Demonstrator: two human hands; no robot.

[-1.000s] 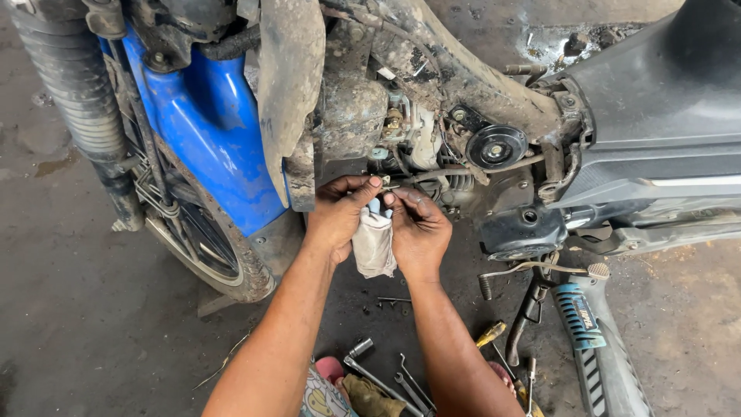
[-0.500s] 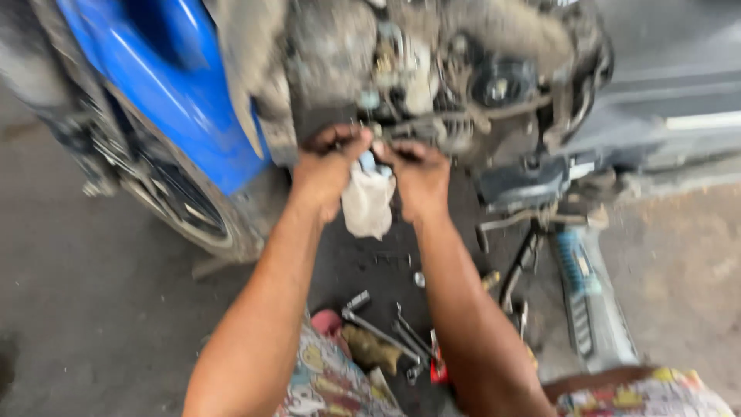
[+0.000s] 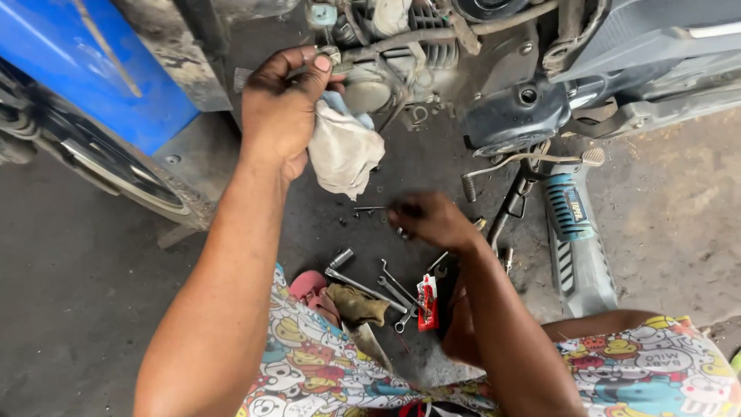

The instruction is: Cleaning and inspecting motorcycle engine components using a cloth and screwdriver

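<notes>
Rag [image 3: 343, 150], a crumpled off-white cloth, is hanging from the left hand [image 3: 282, 108], which is pinching it between thumb and fingers high up against the motorcycle engine [image 3: 401, 69]. The grip is closing on the top of the cloth and apparently on a small metal part at the fingertips, so the loose bulk is drooping below the palm, probably to keep grease off the part or the hand.

Below and to the right, the right hand [image 3: 432, 220] is reaching down toward the floor [image 3: 69, 309], blurred with motion; its fingers are curling over small bits lying on the dark oily patch, but I cannot tell whether they are gripping anything. A thin metal rod [image 3: 369, 208] is lying just beside those fingers.

Closer to the person, wrenches [image 3: 378, 286] are lying spread on the ground within easy reach, next to a small red packet [image 3: 427, 303] and a brownish glove [image 3: 356, 305]. Off to the right, a kick lever [image 3: 502, 164] is sticking out from the engine case, and a blue-handled tool [image 3: 575, 232] is lying along the concrete. The blue body panel [image 3: 100, 69] is filling the upper left.
</notes>
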